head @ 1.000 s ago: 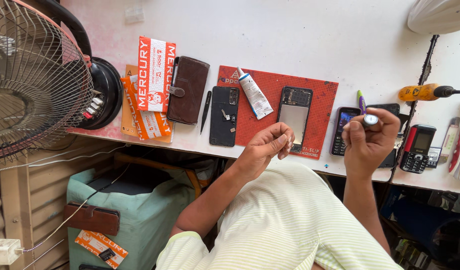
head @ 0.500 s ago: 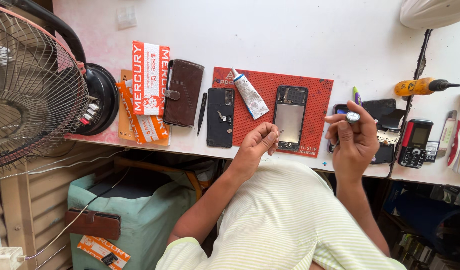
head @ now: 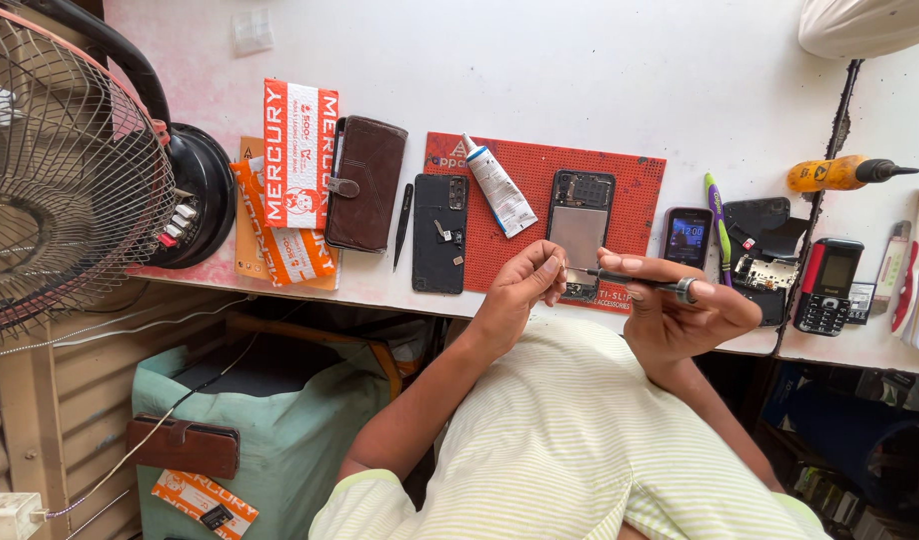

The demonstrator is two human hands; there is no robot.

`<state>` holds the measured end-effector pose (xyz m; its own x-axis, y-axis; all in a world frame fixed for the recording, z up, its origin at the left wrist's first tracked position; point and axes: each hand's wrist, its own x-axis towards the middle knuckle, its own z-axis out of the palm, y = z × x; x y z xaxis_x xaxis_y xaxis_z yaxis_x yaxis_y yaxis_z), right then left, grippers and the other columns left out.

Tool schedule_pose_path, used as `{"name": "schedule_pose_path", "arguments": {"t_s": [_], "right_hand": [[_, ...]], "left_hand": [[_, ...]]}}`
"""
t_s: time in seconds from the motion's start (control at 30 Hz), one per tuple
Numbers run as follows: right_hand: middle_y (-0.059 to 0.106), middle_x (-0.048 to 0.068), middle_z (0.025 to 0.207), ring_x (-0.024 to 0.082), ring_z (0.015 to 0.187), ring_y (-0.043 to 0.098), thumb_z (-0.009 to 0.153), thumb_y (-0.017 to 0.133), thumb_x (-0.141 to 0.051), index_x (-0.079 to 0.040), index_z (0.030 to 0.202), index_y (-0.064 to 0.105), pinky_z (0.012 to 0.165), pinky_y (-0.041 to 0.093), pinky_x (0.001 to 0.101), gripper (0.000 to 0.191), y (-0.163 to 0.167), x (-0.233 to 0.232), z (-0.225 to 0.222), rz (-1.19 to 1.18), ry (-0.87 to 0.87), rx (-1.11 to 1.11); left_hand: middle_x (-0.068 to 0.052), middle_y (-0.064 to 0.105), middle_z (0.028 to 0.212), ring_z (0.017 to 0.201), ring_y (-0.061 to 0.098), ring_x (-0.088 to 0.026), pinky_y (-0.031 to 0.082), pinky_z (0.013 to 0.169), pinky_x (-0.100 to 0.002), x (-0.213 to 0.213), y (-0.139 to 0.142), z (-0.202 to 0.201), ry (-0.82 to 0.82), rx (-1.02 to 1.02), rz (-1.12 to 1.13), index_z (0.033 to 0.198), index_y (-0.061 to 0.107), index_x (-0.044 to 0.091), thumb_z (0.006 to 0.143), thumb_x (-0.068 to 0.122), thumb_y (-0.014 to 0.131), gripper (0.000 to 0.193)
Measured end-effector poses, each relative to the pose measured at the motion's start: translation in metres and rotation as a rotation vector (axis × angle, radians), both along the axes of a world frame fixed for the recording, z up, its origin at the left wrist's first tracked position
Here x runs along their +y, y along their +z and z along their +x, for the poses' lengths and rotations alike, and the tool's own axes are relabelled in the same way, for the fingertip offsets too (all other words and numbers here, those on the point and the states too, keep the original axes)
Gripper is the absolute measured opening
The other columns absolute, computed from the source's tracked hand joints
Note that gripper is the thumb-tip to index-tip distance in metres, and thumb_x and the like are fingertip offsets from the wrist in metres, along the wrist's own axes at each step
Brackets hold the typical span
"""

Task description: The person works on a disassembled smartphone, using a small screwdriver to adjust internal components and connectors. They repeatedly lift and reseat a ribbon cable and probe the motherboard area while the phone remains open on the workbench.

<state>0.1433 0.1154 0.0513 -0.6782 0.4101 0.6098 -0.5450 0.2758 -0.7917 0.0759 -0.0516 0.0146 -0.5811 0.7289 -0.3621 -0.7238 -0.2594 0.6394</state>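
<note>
My right hand [head: 685, 315] grips a slim precision screwdriver [head: 635, 283], held level with its tip pointing left. My left hand [head: 520, 290] is curled, its fingertips pinched together right at the screwdriver's tip; whether they hold anything is too small to tell. Both hands hover over the near edge of a red mat [head: 635, 185]. Just beyond them on the mat lies an opened phone [head: 580, 220] with its insides showing. A white glue tube [head: 500, 185] lies on the mat beside a black back cover [head: 441, 232].
Black tweezers [head: 403, 225], a brown wallet case [head: 365, 185] and orange-white boxes [head: 300, 155] lie left of the mat, past them a table fan [head: 60, 170]. To the right lie a small lit phone [head: 688, 237], a purple pen [head: 718, 215], a keypad phone [head: 825, 285] and a yellow tool [head: 840, 173].
My right hand has come down and leftward, turning the screwdriver from upright to level. Its tip now meets my left fingertips.
</note>
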Motion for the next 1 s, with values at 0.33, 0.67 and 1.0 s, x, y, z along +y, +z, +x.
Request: {"name": "schedule_pose_path", "arguments": {"t_s": [0.33,0.67,1.0], "right_hand": [[0.068,0.027,0.11,0.033,0.103,0.076,0.102,0.057,0.006,-0.014,0.126,0.028,0.087,0.067,0.0493,0.042,-0.005,-0.002,-0.001,-0.017,0.001,0.006],[0.069,0.025,0.11,0.032,0.101,0.077,0.101,0.061,0.006,-0.015,0.124,0.028,0.086,0.069,0.0476,0.045,-0.008,-0.006,-0.001,-0.063,-0.03,0.014],[0.07,0.025,0.114,0.032,0.101,0.076,0.111,0.056,-0.004,-0.017,0.132,0.026,0.09,0.069,0.0438,0.04,0.004,0.002,-0.001,-0.016,0.048,-0.22]], "left_hand": [[0.004,0.058,0.094,0.088,0.054,-0.007,0.045,0.077,-0.023,0.001,-0.001,0.0,0.006,-0.011,0.001,0.106,0.059,0.011,0.111,0.028,0.054,0.019],[0.004,0.057,0.093,0.088,0.054,-0.006,0.045,0.077,-0.023,0.0,0.0,0.001,0.006,-0.005,-0.005,0.106,0.059,0.012,0.11,0.028,0.054,0.018],[0.004,0.055,0.092,0.086,0.052,-0.004,0.044,0.075,-0.021,-0.001,-0.005,-0.005,0.032,0.048,-0.038,0.108,0.058,0.01,0.11,0.025,0.055,0.016]]}}
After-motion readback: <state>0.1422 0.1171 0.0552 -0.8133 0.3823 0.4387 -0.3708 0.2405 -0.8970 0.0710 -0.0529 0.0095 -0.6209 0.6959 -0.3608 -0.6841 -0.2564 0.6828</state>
